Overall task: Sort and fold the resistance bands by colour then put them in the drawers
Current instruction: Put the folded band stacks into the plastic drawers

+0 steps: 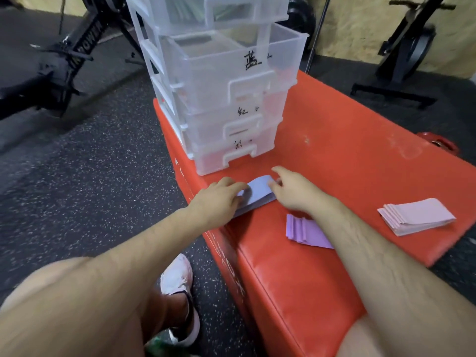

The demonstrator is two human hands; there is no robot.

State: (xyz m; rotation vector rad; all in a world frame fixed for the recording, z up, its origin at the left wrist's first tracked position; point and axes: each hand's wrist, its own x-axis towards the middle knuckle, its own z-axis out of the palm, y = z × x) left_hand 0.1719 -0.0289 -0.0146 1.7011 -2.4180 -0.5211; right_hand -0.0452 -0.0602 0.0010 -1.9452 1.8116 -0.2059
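A folded blue resistance band (257, 193) lies on the red padded box (334, 161), just in front of the clear plastic drawer tower (226, 81). My left hand (219, 199) grips the band's left end, fingers curled over it. My right hand (293, 189) pinches its right end, with the index finger stretched toward the tower. A stack of purple bands (306, 231) sits under my right forearm. A stack of pink bands (417, 215) lies at the right of the box. The tower's second drawer (283, 50), marked with black writing, is pulled out.
The red box stands on dark speckled rubber floor (90, 176). Black gym equipment (64, 60) stands at the back left, and an exercise bike (407, 55) at the back right. My knee and white shoe (180, 284) are at the box's left side.
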